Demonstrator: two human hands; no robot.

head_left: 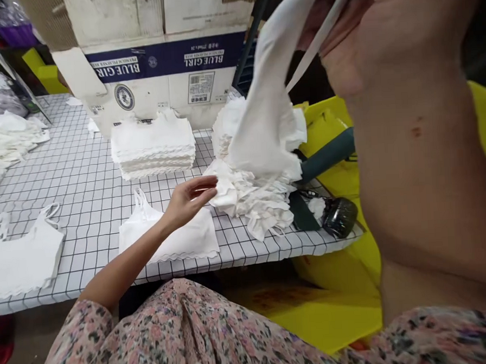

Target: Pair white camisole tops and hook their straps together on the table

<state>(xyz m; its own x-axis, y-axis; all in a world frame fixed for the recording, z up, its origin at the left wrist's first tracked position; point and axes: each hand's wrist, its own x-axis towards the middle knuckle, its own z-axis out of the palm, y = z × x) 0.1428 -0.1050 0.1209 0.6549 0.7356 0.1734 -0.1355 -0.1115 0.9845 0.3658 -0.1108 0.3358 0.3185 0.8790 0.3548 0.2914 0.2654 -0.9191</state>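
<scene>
My right hand (355, 40) is raised high at the upper right, closed on a white camisole top (263, 94) by its strap end. The stretched top hangs down, its lower end over a loose heap of white garments (264, 202). Part of the right fingers is cut off by the frame's edge. My left hand (193, 198) reaches to the heap's left side, fingers stretched and thumb apart, tips at the cloth. Under that forearm a white camisole top (180, 237) lies flat, with its straps pointing away from me.
Behind stands a neat stack of white tops (153, 146) before a cardboard box (163, 61). Another white top (22, 253) lies left on the checked tablecloth (84, 185). At right are a dark plastic-wrapped bundle (340, 217), a green roll (327, 156) and a yellow bin (335, 313).
</scene>
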